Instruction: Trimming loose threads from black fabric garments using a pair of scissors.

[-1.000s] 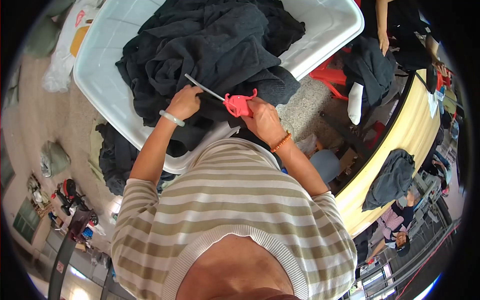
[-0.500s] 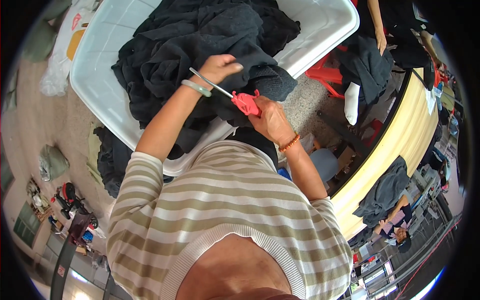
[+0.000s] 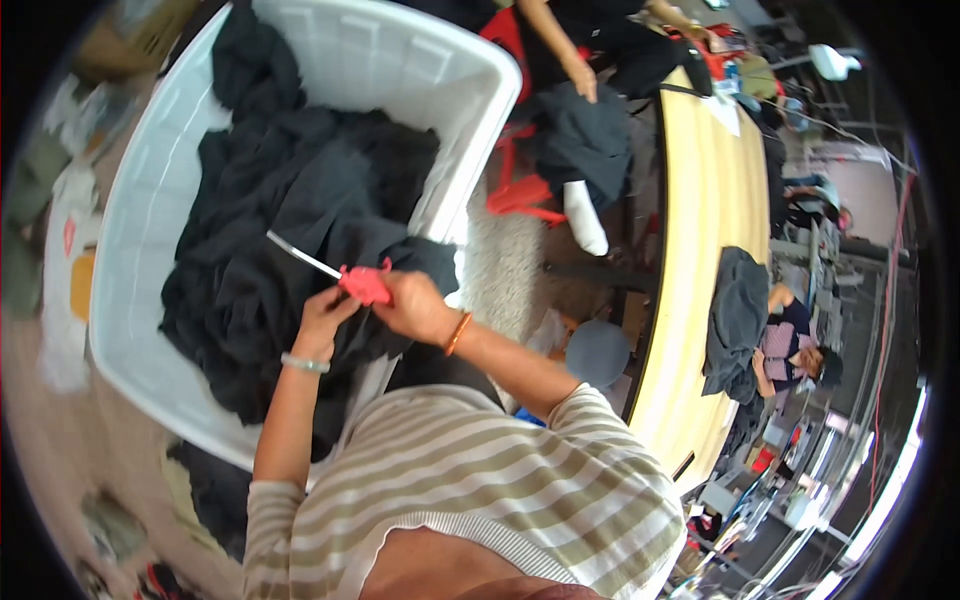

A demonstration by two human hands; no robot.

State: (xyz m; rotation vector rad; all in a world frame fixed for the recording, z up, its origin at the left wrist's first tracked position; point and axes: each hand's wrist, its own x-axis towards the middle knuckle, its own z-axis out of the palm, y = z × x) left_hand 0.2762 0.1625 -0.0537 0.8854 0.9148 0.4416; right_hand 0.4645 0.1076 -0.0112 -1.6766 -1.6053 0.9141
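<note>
Red-handled tool [image 3: 362, 284] is gripped in right hand [image 3: 418, 308], metal rod [image 3: 303, 254] toward 10 o'clock over black cloth [image 3: 265, 220] in white tub [image 3: 140, 290], left hand [image 3: 321, 322] at right hand's 9 o'clock, can't tell if pinching.

From where I stood, the slim rod [image 3: 302, 255] looked like shiny, smooth metal, its red handle [image 3: 364, 286] like plastic. The bunched dark cloth [image 3: 290, 200] had a soft, matt surface. The white bin [image 3: 478, 150] was smooth, glossy plastic. The tabletop [image 3: 695, 200] wore a smooth, pale wood-like finish with a slight sheen. The striped top [image 3: 480, 450] was matt knit, ribbed at the neckline [image 3: 500, 541].
</note>
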